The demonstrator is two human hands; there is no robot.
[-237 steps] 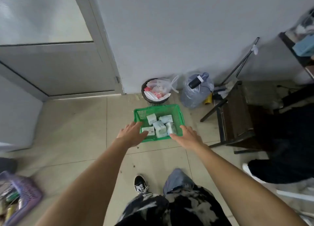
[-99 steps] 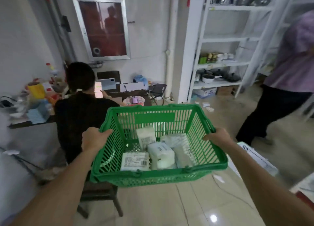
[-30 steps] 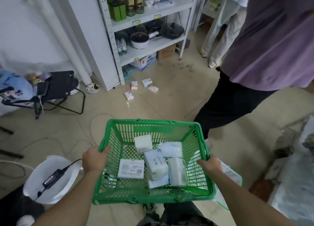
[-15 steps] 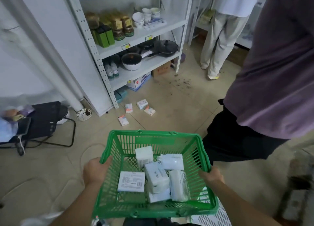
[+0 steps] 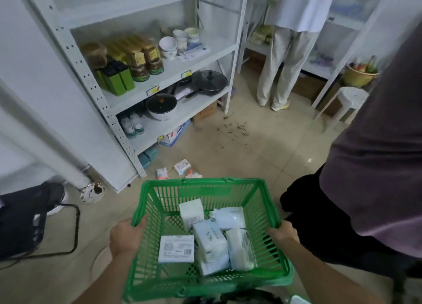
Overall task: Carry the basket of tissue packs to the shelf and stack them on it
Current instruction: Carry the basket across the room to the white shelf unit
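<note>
I hold a green plastic basket (image 5: 201, 185) in front of me, off the floor. My left hand (image 5: 125, 237) grips its left rim and my right hand (image 5: 283, 231) grips its right rim. Several white tissue packs (image 5: 210, 237) lie loose on the basket's bottom. The white metal shelf (image 5: 169, 74) stands ahead to the upper left, with jars, green boxes and bowls on one level and pots on the level below.
A person in a purple shirt (image 5: 376, 143) stands close on my right. Another person in light trousers (image 5: 278, 59) stands at a further shelf. Three small packs (image 5: 181, 166) lie on the floor before the shelf. A black folding stool (image 5: 25, 219) sits at left, a white stool (image 5: 349, 98) at right.
I have walked closer to the white shelf with the basket, so the shelf now looms larger. Both hands keep the same grip on the basket's rims.
</note>
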